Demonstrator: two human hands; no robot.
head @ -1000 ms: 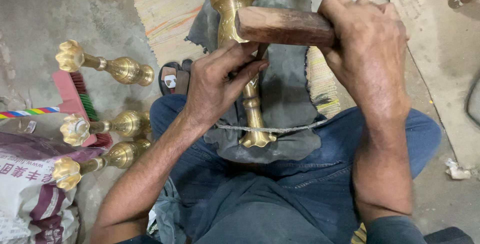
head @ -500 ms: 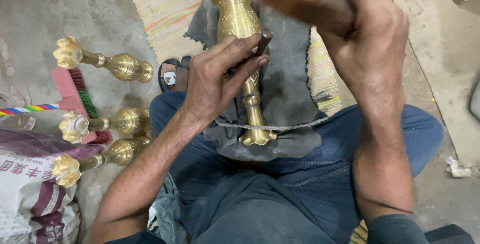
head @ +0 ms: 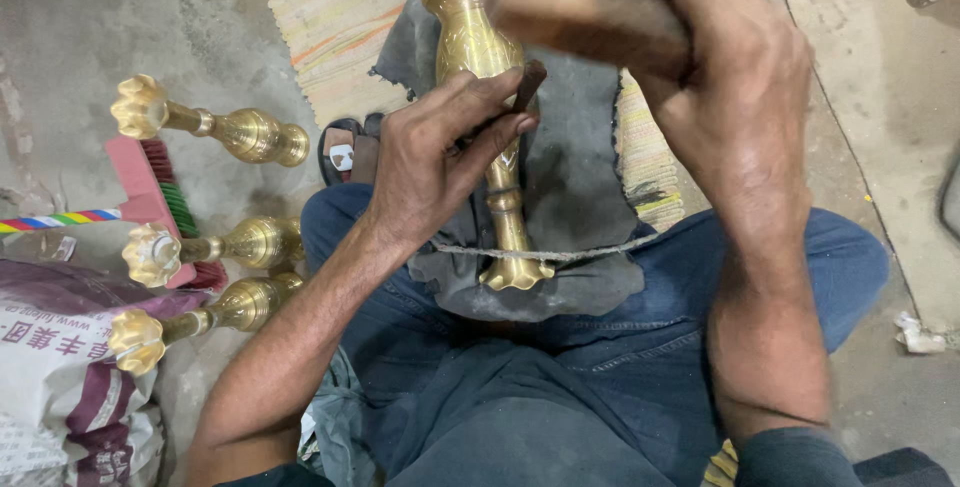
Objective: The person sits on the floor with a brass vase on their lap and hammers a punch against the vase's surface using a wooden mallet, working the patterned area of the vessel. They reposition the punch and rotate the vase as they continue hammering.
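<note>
A brass vase is laid on a cloth pad under the left hand; three brass stands are left of it.

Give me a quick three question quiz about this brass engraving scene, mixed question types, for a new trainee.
1. True or false: the right hand holds a wooden mallet.
2. How many finished brass vases lie on the floor to the person's left? A) two B) three C) five
3. Fill in: the left hand pins a slim dark ______ against the brass vase lying on the grey pad.

Key: 1 true; 2 B; 3 chisel.
</note>
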